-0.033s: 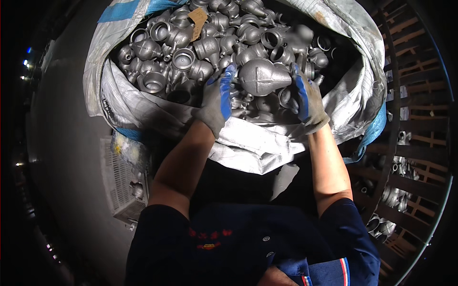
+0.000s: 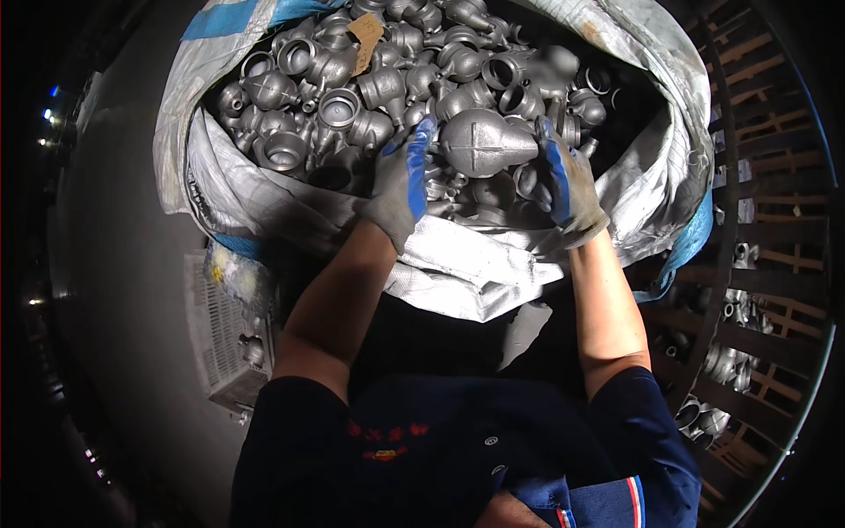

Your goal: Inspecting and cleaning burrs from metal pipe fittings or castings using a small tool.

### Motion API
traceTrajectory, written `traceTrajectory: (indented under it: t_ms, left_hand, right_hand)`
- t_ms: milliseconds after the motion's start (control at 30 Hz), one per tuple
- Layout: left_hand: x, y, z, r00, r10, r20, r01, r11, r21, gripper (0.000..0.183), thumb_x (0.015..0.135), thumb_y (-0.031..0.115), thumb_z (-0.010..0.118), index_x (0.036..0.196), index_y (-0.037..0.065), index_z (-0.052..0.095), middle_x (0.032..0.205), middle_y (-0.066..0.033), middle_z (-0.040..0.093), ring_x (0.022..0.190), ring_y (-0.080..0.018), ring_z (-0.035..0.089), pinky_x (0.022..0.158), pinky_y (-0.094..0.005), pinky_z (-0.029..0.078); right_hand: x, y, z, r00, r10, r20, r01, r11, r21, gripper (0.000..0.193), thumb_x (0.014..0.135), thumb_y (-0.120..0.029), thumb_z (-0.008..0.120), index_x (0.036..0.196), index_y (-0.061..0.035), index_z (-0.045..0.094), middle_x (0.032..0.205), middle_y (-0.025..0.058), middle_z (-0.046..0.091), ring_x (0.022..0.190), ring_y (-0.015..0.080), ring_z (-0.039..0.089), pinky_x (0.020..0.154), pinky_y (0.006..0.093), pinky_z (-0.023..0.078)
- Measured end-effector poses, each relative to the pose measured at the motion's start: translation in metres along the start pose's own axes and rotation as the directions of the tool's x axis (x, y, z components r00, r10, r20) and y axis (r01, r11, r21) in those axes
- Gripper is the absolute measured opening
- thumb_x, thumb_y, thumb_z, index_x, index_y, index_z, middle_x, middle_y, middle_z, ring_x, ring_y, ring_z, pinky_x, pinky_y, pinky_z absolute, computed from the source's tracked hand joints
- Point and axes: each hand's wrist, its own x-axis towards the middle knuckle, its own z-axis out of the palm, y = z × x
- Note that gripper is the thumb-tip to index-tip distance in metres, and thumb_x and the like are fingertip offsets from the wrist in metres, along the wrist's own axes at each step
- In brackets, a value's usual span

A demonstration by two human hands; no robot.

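Observation:
Between my two gloved hands is a grey metal casting [image 2: 482, 143], bulbous at the left and tapering to a neck at the right, with a raised cross on its face. Its round end rests against my left hand [image 2: 403, 180], whose fingers are pressed together. My right hand [image 2: 568, 187] grips it at the narrow end. Both gloves are grey with blue on the palms and fingers. Beneath and beyond the held part, similar hollow castings [image 2: 339, 110] lie heaped in a large white woven sack [image 2: 475, 268]; the held part hides some of them.
A brown paper tag [image 2: 364, 40] lies on the heap. Blue straps [image 2: 682, 251] hang from the sack. At the left on the floor stands a pale slotted crate [image 2: 224, 334] with a casting at its edge. To the right, a slatted rack [image 2: 775, 282] has more castings beside it.

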Motion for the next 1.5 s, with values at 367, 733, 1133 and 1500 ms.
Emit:
traceTrajectory:
  t_ms: [367, 733, 1133, 1500]
  left_hand:
    - [0.007, -0.009, -0.002, 0.99, 0.139, 0.032, -0.142, 0.974, 0.177, 0.025, 0.087, 0.025, 0.059, 0.103, 0.006, 0.059, 0.074, -0.0053, 0.059, 0.055, -0.0169, 0.058, 0.049, -0.0316, 0.051]
    - [0.021, -0.028, -0.01, 0.971, -0.008, 0.241, -0.069, 0.949, 0.307, 0.027, 0.085, 0.029, 0.063, 0.095, 0.005, 0.059, 0.072, -0.0092, 0.063, 0.056, -0.0184, 0.061, 0.046, -0.0275, 0.049]
    - [-0.064, 0.035, -0.07, 0.46, 0.803, 0.38, -0.864, 0.306, 0.401, 0.028, 0.08, 0.017, 0.068, 0.107, 0.01, 0.061, 0.1, -0.0101, 0.064, 0.095, -0.017, 0.061, 0.082, -0.0307, 0.05]
    - [-0.132, 0.001, -0.409, 0.374, 0.922, 0.098, -0.01, -0.102, 0.995, 0.022, 0.08, 0.01, 0.057, 0.102, 0.008, 0.059, 0.102, -0.0078, 0.06, 0.095, -0.0218, 0.058, 0.083, -0.0324, 0.047]
  right_hand:
    - [-0.011, -0.011, -0.004, 0.998, -0.052, -0.021, 0.048, 0.984, -0.172, 0.041, 0.086, -0.042, 0.057, 0.078, -0.0022, 0.062, 0.049, 0.0073, 0.056, 0.031, 0.0105, 0.045, 0.029, 0.0229, 0.03]
    - [0.011, 0.018, -0.03, 0.996, 0.087, 0.02, -0.088, 0.995, 0.037, 0.033, 0.091, -0.031, 0.053, 0.115, -0.0081, 0.057, 0.084, 0.0015, 0.062, 0.066, 0.0085, 0.057, 0.049, 0.0198, 0.043]
    - [0.008, 0.041, -0.037, 0.979, 0.053, 0.197, 0.076, 0.801, -0.594, 0.03, 0.089, -0.02, 0.042, 0.097, 0.0024, 0.06, 0.086, 0.0101, 0.062, 0.077, 0.0183, 0.058, 0.07, 0.0287, 0.046]
    - [-0.033, 0.026, -0.029, 0.546, -0.433, 0.717, 0.71, -0.215, -0.67, 0.044, 0.079, -0.018, 0.062, 0.118, -0.0003, 0.054, 0.118, 0.0171, 0.056, 0.106, 0.031, 0.055, 0.085, 0.0382, 0.046]
